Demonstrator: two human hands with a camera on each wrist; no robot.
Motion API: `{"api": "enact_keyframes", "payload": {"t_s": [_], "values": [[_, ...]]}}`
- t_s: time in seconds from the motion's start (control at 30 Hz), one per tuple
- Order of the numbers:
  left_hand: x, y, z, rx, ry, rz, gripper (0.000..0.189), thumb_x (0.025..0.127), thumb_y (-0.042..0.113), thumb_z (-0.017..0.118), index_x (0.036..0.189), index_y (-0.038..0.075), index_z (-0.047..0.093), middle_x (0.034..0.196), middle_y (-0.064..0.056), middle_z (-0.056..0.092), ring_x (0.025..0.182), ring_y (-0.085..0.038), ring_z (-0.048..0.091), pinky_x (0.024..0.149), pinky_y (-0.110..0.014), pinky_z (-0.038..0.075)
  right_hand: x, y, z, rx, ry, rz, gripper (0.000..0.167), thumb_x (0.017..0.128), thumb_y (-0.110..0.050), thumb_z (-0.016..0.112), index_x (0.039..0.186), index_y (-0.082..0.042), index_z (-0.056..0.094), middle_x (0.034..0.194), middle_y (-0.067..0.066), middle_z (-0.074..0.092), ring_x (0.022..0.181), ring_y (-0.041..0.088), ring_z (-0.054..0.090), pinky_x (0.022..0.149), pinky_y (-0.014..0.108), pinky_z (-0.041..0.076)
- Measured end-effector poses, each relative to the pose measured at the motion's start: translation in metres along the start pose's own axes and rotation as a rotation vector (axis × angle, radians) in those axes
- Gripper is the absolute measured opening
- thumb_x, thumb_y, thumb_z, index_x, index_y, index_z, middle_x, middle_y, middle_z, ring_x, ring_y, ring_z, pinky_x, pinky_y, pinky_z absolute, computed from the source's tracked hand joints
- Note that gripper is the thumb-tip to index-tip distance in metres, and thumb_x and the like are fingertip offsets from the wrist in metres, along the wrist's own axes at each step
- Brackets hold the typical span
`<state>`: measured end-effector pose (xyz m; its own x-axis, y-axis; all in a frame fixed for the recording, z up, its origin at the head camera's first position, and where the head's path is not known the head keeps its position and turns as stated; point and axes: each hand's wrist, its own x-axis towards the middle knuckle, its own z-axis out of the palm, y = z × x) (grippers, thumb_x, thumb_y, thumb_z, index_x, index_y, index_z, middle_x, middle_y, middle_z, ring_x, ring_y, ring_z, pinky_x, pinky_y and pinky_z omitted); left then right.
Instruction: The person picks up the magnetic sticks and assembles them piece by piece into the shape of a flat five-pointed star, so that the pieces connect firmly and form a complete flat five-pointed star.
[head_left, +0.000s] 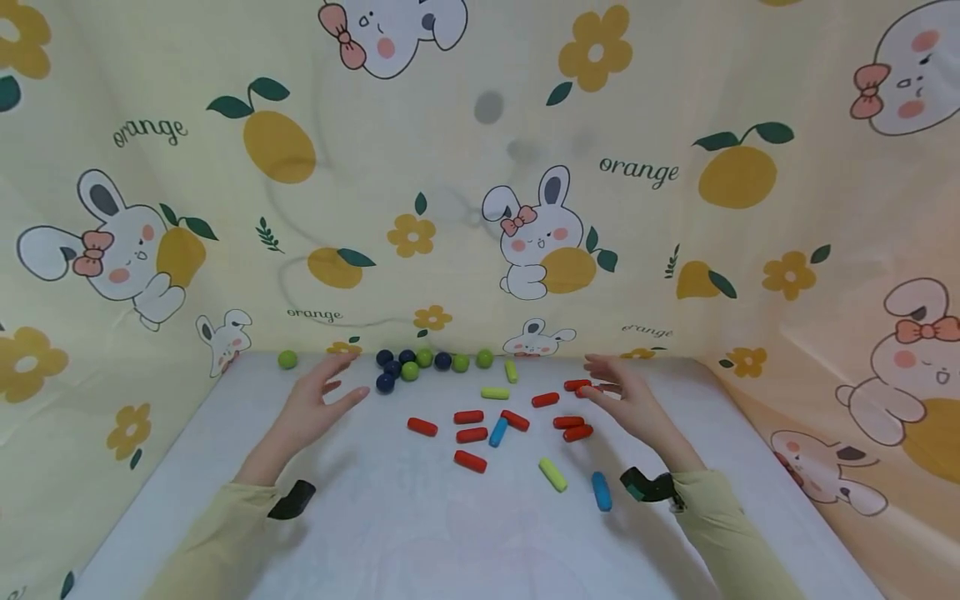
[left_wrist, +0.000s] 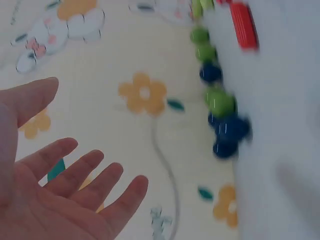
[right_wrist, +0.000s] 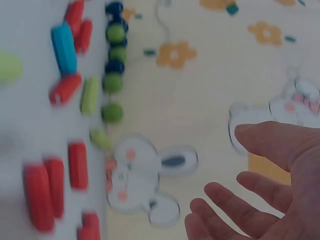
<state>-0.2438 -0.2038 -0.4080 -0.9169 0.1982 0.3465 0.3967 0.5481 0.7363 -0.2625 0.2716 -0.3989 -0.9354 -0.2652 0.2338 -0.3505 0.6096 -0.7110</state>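
Observation:
My left hand (head_left: 306, 410) hovers over the left of the white table with fingers spread, holding nothing. My right hand (head_left: 636, 407) is raised on the other side, fingers loosely extended and nothing in its grasp; red sticks (head_left: 577, 385) lie behind and beside its fingertips. Between the hands, several short red sticks (head_left: 470, 461) are scattered around a blue stick (head_left: 498, 432). A second blue stick (head_left: 602, 492) and a yellow-green stick (head_left: 552, 475) lie nearer, with two more yellow-green sticks (head_left: 495, 393) farther back. Dark blue balls (head_left: 385, 383) and green balls (head_left: 423, 357) cluster along the back edge.
A lone green ball (head_left: 287, 359) sits at the table's back left corner. Cream cloth (head_left: 450, 167) printed with rabbits and oranges rises behind and at both sides of the white table (head_left: 360, 533). Dark devices (head_left: 292, 500) are worn at both wrists.

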Motion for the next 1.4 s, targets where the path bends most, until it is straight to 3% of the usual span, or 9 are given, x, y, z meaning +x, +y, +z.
{"api": "enact_keyframes", "payload": {"t_s": [0.17, 0.43, 0.7, 0.97, 1.23, 1.4], "values": [[-0.009, 0.007, 0.033, -0.144, -0.075, -0.045, 0.057, 0.089, 0.028, 0.069, 0.139, 0.010, 0.047, 0.140, -0.011, 0.047, 0.128, -0.032, 0.043, 0.098, -0.050, 0.043, -0.004, -0.013, 0.029, 0.082, -0.076, 0.007, 0.055, 0.092, -0.025, 0.066, 0.140, -0.015, 0.043, 0.132, 0.011, 0.053, 0.116, 0.034, 0.053, 0.090, 0.046, 0.049], [-0.019, 0.002, 0.087, -0.279, -0.233, -0.150, 0.054, 0.086, 0.029, 0.072, 0.134, 0.015, 0.053, 0.132, -0.008, 0.054, 0.123, -0.031, 0.049, 0.097, -0.046, 0.044, -0.012, -0.019, 0.084, 0.145, -0.194, -0.009, 0.051, 0.088, -0.015, 0.070, 0.135, -0.014, 0.050, 0.127, 0.010, 0.057, 0.113, 0.034, 0.055, 0.093, 0.046, 0.047], [-0.026, 0.008, 0.127, -0.307, -0.378, -0.205, 0.051, 0.088, 0.023, 0.071, 0.134, 0.012, 0.053, 0.135, -0.009, 0.051, 0.122, -0.030, 0.050, 0.096, -0.046, 0.046, -0.017, -0.023, 0.121, 0.167, -0.329, -0.022, 0.044, 0.087, -0.012, 0.071, 0.127, -0.003, 0.056, 0.120, 0.013, 0.060, 0.106, 0.030, 0.059, 0.089, 0.044, 0.050], [-0.022, 0.012, 0.142, -0.258, -0.363, -0.207, 0.043, 0.087, 0.018, 0.071, 0.129, 0.017, 0.058, 0.129, -0.005, 0.056, 0.114, -0.027, 0.055, 0.091, -0.046, 0.049, -0.014, -0.026, 0.139, 0.132, -0.384, 0.001, 0.042, 0.085, -0.013, 0.073, 0.124, -0.007, 0.059, 0.112, 0.003, 0.063, 0.100, 0.022, 0.059, 0.085, 0.034, 0.051], [-0.018, 0.013, 0.149, -0.209, -0.339, -0.209, 0.040, 0.086, 0.012, 0.072, 0.124, 0.011, 0.060, 0.120, -0.005, 0.060, 0.107, -0.025, 0.056, 0.089, -0.042, 0.050, -0.010, -0.024, 0.152, 0.111, -0.360, 0.063, 0.038, 0.084, -0.011, 0.073, 0.121, -0.009, 0.061, 0.103, 0.000, 0.062, 0.088, 0.018, 0.057, 0.076, 0.030, 0.053], [-0.016, 0.017, 0.152, -0.170, -0.308, -0.262, 0.036, 0.084, 0.008, 0.073, 0.119, 0.010, 0.063, 0.111, -0.001, 0.062, 0.104, -0.024, 0.056, 0.087, -0.042, 0.050, -0.007, -0.025, 0.158, 0.108, -0.328, 0.084, 0.036, 0.083, -0.008, 0.074, 0.116, -0.008, 0.062, 0.099, -0.001, 0.061, 0.084, 0.018, 0.056, 0.073, 0.028, 0.052]]}}
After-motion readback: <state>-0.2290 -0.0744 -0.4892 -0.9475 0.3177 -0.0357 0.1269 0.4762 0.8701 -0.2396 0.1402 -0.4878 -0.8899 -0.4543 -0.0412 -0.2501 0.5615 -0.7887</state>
